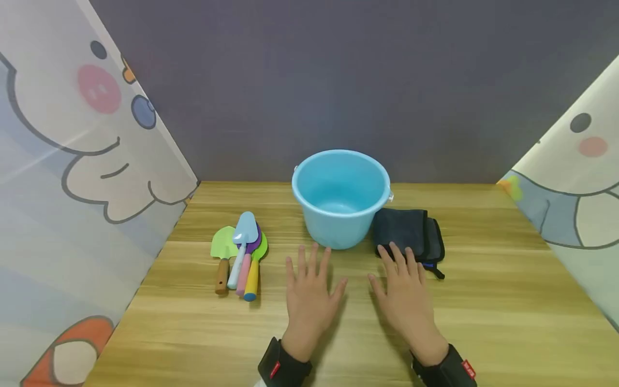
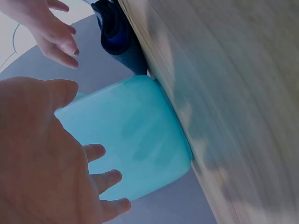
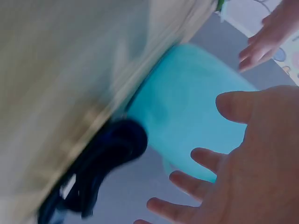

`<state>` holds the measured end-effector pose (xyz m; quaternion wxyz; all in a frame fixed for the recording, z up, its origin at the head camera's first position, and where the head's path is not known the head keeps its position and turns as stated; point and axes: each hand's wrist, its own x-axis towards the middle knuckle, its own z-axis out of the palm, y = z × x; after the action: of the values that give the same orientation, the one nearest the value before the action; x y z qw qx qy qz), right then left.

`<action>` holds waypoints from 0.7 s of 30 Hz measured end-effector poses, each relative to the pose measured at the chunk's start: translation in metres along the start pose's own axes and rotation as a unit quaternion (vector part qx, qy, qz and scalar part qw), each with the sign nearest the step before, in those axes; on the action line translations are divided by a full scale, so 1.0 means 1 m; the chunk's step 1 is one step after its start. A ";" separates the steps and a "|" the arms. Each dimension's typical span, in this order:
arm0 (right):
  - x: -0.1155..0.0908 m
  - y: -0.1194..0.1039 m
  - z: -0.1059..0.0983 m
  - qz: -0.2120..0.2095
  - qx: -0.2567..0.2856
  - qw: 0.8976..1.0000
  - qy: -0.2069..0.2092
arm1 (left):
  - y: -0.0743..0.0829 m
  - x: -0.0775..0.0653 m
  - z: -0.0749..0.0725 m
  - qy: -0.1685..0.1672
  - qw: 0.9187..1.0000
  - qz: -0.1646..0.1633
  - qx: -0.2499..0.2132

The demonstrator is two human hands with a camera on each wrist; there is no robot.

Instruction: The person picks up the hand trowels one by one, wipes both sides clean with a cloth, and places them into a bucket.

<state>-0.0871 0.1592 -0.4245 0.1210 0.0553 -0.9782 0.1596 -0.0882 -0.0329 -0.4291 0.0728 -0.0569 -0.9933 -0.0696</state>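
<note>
While the left hand and right hand are hovering empty, splayed before the bucket, any hasty reach is risking toppling it.

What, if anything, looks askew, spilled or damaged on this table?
Nothing stands out: the blue bucket stands upright, the small shovels overlap in a bunch, the dark fabric lies folded, and no spill or damage shows.

A dark wall is seen at top centre, flanked by a left cartoon panel and a right cartoon panel; below, a wood-grained worktop is spread.
</note>
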 end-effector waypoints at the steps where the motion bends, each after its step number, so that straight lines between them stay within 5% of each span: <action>1: 0.003 0.005 -0.002 -0.005 -0.007 1.000 0.008 | 0.000 0.000 0.000 -0.003 1.000 -0.001 -0.002; 9: 0.042 0.045 -0.016 -0.027 -0.046 0.997 0.058 | 0.003 0.003 0.002 -0.016 1.000 0.006 0.005; 21: 0.083 0.068 0.010 0.051 -0.009 0.991 -0.120 | 0.000 0.000 0.003 -0.004 1.000 0.003 0.001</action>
<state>-0.1792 0.2139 -0.4327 -0.0052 0.0232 -0.9886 0.1488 -0.0888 -0.0329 -0.4318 0.0690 -0.0596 -0.9935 -0.0679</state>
